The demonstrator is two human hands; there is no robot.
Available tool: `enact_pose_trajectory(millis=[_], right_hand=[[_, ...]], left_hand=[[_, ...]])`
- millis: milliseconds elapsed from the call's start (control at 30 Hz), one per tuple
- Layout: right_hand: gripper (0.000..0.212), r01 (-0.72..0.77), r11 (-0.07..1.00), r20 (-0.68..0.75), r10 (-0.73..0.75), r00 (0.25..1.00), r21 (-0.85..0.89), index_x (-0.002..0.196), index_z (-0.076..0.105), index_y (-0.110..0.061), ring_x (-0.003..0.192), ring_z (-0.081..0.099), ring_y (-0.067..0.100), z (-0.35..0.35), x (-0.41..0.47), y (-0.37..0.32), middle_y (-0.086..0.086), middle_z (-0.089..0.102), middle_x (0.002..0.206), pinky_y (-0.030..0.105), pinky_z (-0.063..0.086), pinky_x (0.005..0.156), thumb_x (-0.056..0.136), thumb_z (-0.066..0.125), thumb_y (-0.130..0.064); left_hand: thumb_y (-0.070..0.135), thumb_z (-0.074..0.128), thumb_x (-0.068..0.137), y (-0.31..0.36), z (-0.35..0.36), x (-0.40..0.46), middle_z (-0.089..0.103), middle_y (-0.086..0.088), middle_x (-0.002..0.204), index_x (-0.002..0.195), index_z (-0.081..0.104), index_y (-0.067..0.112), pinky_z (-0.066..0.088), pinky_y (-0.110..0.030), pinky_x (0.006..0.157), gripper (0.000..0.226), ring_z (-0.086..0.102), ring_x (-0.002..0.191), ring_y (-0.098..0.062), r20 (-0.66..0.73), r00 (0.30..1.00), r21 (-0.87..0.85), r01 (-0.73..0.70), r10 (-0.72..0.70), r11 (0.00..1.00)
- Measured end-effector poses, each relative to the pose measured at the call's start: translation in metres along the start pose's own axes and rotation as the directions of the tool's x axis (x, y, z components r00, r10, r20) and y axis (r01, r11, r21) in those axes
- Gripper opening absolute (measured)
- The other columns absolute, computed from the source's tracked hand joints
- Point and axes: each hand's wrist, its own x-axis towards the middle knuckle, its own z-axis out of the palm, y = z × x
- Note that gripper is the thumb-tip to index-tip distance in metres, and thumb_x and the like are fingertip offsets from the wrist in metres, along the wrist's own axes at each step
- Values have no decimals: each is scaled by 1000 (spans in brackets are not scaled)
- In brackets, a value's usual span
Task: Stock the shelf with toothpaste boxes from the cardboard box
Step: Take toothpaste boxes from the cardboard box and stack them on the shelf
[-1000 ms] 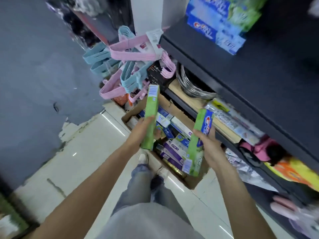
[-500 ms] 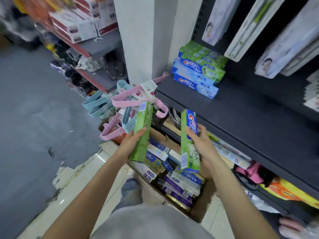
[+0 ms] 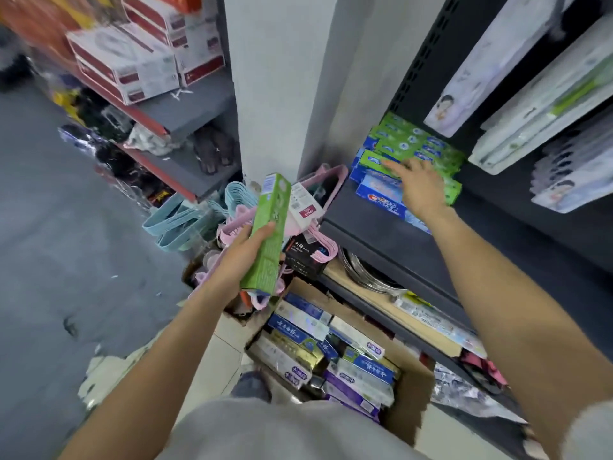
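The right hand [image 3: 419, 187], which held a green box a moment ago, now rests spread on the stack [image 3: 408, 161] at the shelf [image 3: 381, 224] far left, that box delivered, while the left hand [image 3: 238, 257] grips the next box [image 3: 268, 234] above the carton [image 3: 414, 376].

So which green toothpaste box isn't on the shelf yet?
The green toothpaste box gripped upright in the left hand. The other green boxes lie flat, stacked on the shelf by the right hand.

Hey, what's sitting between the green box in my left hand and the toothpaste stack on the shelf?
In the head view, pink hangers with a white tag.
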Motion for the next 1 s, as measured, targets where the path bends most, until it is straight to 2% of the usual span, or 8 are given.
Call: enact_pose_trajectory(millis=[167, 267, 433, 533, 633, 733, 867, 1000], right_hand=[[64, -127, 991, -122, 132, 984, 43, 141, 40, -23, 132, 29, 41, -6, -6, -20, 22, 29, 146, 51, 33, 105, 84, 57, 1], [53, -21, 835, -107, 95, 990, 550, 142, 36, -25, 118, 49, 29, -17, -39, -58, 11, 43, 138, 43, 39, 100, 93, 54, -22], [57, -358, 186, 321, 201, 925, 915, 143, 27, -33, 98, 63, 18, -24, -100, -95, -4, 59, 111, 37, 57, 79, 93, 51, -42], [40, -477, -7, 452, 329, 829, 879, 125, 50, -27, 97, 63, 15, -16, -118, -79, -3, 56, 117, 39, 58, 76, 90, 55, -46], [22, -512, -106, 519, 279, 808, 853, 101, 63, -13, 70, 65, 11, -13, -138, -71, 5, 63, 91, 26, 55, 56, 90, 59, -33], [9, -452, -137, 471, 309, 826, 882, 87, 64, -13, 68, 66, 13, -9, -154, -63, 6, 63, 83, 24, 55, 55, 90, 62, -21], [11, -356, -185, 397, 283, 873, 916, 98, 63, -15, 87, 68, 18, -5, -178, -43, 8, 64, 98, 30, 59, 71, 87, 64, -13], [34, -330, 106, 304, 205, 930, 938, 109, 59, -25, 92, 65, 22, 1, -187, -25, 2, 65, 107, 41, 56, 78, 82, 69, -7]], left_hand=[[36, 50, 95, 23, 5, 11, 66, -9, 86, 119, 53, 15, 53, -24, 51, 32, 67, 60, -14, 55, 998, -43, 40, -38, 998], [37, 57, 91, 21, 9, 22, 66, -2, 105, 118, 54, 28, 55, -34, 78, 29, 65, 86, -16, 107, 991, 250, -110, 86, 962], [49, 65, 81, 19, 34, 27, 52, 4, 128, 133, 43, 30, 43, -31, 80, 59, 57, 106, -20, 463, 812, 837, -533, 355, 126], [50, 65, 80, 17, 45, 30, 51, 6, 129, 134, 43, 31, 43, -28, 78, 62, 57, 109, -18, 639, 701, 750, -660, 318, -53], [52, 69, 75, 14, 52, 34, 55, 8, 126, 132, 47, 32, 45, -29, 82, 64, 56, 109, -13, 709, 653, 686, -725, 267, -50], [64, 63, 70, 13, 49, 42, 62, 10, 119, 127, 48, 35, 48, -30, 83, 66, 59, 102, -11, 659, 734, 742, -670, 164, 20], [47, 77, 71, 17, 32, 55, 66, 11, 108, 113, 53, 36, 50, -21, 80, 50, 62, 92, -4, 557, 830, 772, -529, 27, 353], [22, 83, 69, 31, 46, 62, 61, 13, 99, 112, 55, 26, 46, -7, 71, 52, 60, 87, 0, 569, 810, 689, -564, 143, 456]])
